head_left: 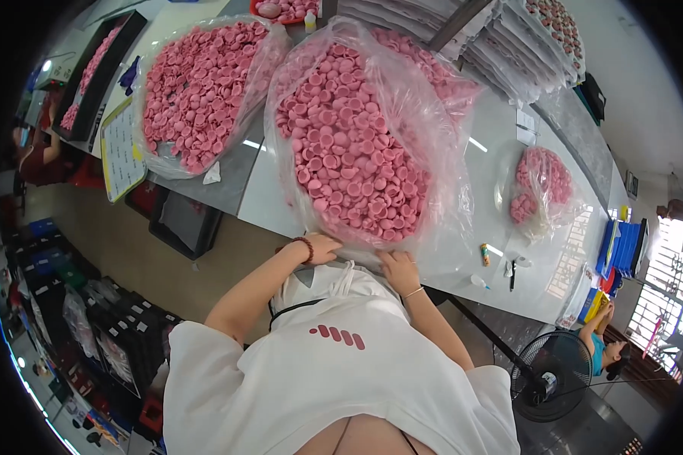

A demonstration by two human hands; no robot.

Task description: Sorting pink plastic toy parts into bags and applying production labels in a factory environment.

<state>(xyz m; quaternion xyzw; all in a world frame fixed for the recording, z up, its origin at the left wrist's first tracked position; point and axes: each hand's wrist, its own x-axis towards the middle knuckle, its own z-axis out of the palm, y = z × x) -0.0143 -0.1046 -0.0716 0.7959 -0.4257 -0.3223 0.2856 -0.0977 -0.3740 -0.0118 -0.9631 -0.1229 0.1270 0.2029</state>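
Observation:
A large clear plastic bag point(449, 220) lies spread on the table right in front of me, with a heap of small pink cup-shaped pieces point(357, 152) showing through its opening. At its near rim, by the table edge, my left hand point(322, 248) is closed on the gathered plastic, a dark beaded bracelet on the wrist. A little to the right, my right hand point(399, 269) grips the same rim, its fingers curled over the film. The plastic partly hides the fingertips of both hands.
Another open bag of pink pieces point(205, 91) lies to the left, beside a yellow-edged board point(123, 152). A smaller bag point(540, 189) rests on the right, near a glue stick point(485, 255) and a pen point(513, 275). Stacked trays point(516, 53) stand behind; a fan point(550, 379) is at lower right.

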